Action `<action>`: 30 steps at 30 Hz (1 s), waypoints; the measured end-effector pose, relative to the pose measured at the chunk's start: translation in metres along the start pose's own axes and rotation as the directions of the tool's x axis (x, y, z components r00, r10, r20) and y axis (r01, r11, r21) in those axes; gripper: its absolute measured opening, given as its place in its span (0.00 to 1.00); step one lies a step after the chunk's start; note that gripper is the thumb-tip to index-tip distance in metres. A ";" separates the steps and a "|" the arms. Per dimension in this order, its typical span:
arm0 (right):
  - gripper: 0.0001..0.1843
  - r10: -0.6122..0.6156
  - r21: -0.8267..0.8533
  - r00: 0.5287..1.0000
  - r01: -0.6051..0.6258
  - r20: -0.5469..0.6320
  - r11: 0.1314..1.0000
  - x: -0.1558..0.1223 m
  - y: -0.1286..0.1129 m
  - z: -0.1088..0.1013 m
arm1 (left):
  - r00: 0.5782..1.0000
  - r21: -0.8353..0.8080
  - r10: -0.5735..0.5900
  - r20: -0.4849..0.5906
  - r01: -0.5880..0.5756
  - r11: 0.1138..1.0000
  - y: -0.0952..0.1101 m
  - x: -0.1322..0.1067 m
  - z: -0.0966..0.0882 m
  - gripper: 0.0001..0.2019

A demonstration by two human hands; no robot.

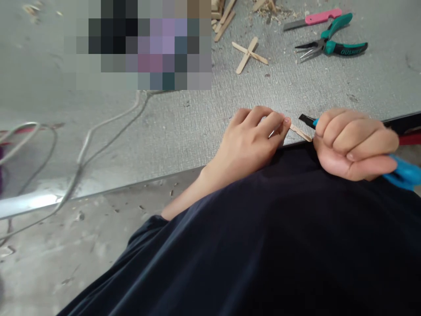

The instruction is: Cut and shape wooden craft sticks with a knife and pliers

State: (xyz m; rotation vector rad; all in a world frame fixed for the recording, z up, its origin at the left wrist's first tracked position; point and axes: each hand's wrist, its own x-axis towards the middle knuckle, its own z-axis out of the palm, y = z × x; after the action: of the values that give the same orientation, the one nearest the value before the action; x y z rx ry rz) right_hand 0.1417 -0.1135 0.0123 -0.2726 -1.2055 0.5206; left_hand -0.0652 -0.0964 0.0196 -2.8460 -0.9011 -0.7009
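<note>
My left hand rests at the near edge of the grey table, its fingers pinched on one end of a thin wooden stick. My right hand is a closed fist around the blue handle of a cutting tool. The tool's dark tip pokes out just above the stick's other end. My dark clothing fills the lower part of the view and hides both wrists in part.
Farther back on the table lie two crossed wooden sticks, green-handled pliers, a pink-handled knife and more sticks with shavings. Grey cables trail over the left side. A blurred patch covers the top left.
</note>
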 end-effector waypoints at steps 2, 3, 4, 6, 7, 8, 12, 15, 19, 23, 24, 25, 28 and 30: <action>0.41 -0.078 0.018 0.996 0.078 -0.031 0.997 0.006 -0.005 0.003 | 1.000 0.011 -0.008 0.002 0.008 1.000 0.002 0.001 -0.001 0.15; 0.40 -0.050 0.018 0.999 0.050 -0.010 0.999 0.008 -0.008 0.004 | 1.000 0.017 -0.016 0.001 0.016 1.000 0.002 0.001 0.000 0.15; 0.41 -0.007 0.022 1.000 0.006 0.024 1.000 0.010 -0.012 0.004 | 1.000 0.020 -0.024 -0.002 0.024 1.000 0.003 0.000 0.000 0.15; 0.42 0.091 0.041 0.992 -0.095 0.092 0.995 0.013 -0.019 0.003 | 0.999 0.011 -0.040 0.000 0.040 0.999 0.004 -0.001 0.001 0.15; 0.42 0.143 0.048 0.984 -0.149 0.109 0.988 0.014 -0.022 0.003 | 0.999 0.002 -0.043 0.003 0.043 0.999 0.004 -0.001 0.002 0.15; 0.43 0.183 0.056 0.976 -0.190 0.115 0.980 0.015 -0.024 0.002 | 0.999 -0.005 -0.044 0.005 0.044 0.999 0.004 -0.002 0.003 0.16; 0.44 0.221 0.081 0.971 -0.229 0.097 0.970 0.015 -0.025 0.003 | 1.000 0.012 -0.031 -0.006 0.031 0.999 0.003 -0.003 0.003 0.16; 0.43 0.218 0.098 0.969 -0.230 0.119 0.968 0.014 -0.023 0.005 | 1.000 0.049 -0.013 -0.028 0.014 0.999 0.003 -0.003 0.002 0.15; 0.41 0.208 0.094 0.967 -0.223 0.147 0.970 0.014 -0.023 0.006 | 0.999 0.064 0.000 -0.040 0.002 0.998 0.002 -0.004 0.003 0.15; 0.40 0.207 0.083 0.964 -0.223 0.164 0.971 0.012 -0.024 0.004 | 1.000 0.020 -0.026 -0.010 0.026 0.999 0.002 -0.005 0.003 0.17; 0.40 0.211 0.078 0.963 -0.226 0.167 0.971 0.012 -0.024 0.004 | 0.999 0.006 -0.034 0.001 0.034 0.999 0.002 -0.005 0.003 0.17; 0.40 0.219 0.068 0.962 -0.232 0.167 0.970 0.012 -0.025 0.004 | 0.999 -0.003 -0.042 0.010 0.042 0.999 0.002 -0.004 0.002 0.17; 0.40 0.248 0.026 0.955 -0.255 0.160 0.966 0.012 -0.027 0.005 | 0.999 0.006 -0.044 0.022 0.044 0.999 0.002 -0.004 0.002 0.17; 0.40 0.276 0.004 0.948 -0.281 0.158 0.960 0.014 -0.030 0.008 | 0.999 0.035 -0.029 0.018 0.028 0.999 0.002 -0.004 0.001 0.17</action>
State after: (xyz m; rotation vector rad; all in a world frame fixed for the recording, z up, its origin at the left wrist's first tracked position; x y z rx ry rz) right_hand 0.1454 -0.1322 0.0405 -0.3884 -1.3191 0.8161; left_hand -0.0659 -0.1001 0.0174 -2.8195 -0.9487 -0.6566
